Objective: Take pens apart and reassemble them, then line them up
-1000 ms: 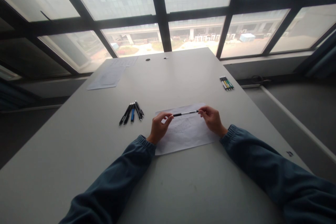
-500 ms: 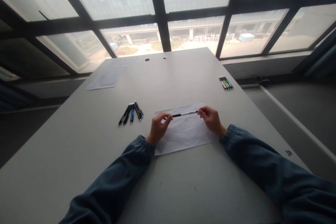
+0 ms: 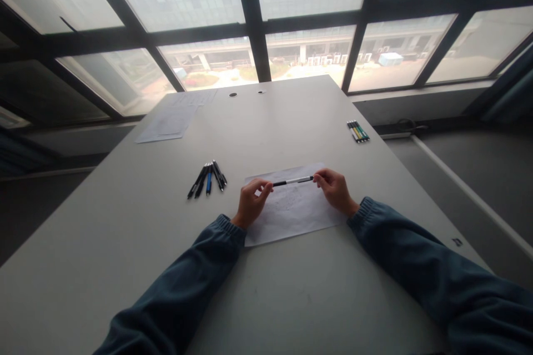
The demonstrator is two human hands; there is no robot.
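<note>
A black-and-white pen (image 3: 293, 181) is stretched level between my two hands, above a sheet of paper (image 3: 291, 216) with faint marks on it. My left hand (image 3: 252, 199) pinches the pen's black end between thumb and fingers. At the other end, my right hand (image 3: 334, 189) pinches the dark tip. Left of my left hand lies a loose fan of several pens (image 3: 207, 179), mostly black with one blue.
A row of pens or markers (image 3: 358, 131) in white, yellow and green lies near the table's right edge. Printed sheets (image 3: 166, 122) rest at the far left. Two round holes sit in the white table (image 3: 266, 127) near its far end, before tall windows (image 3: 312, 55).
Both hands stay in place. The pen appears turned about its long axis: the dark print on its white barrel has given way to a plain side, with a dark strip low near the right end.
</note>
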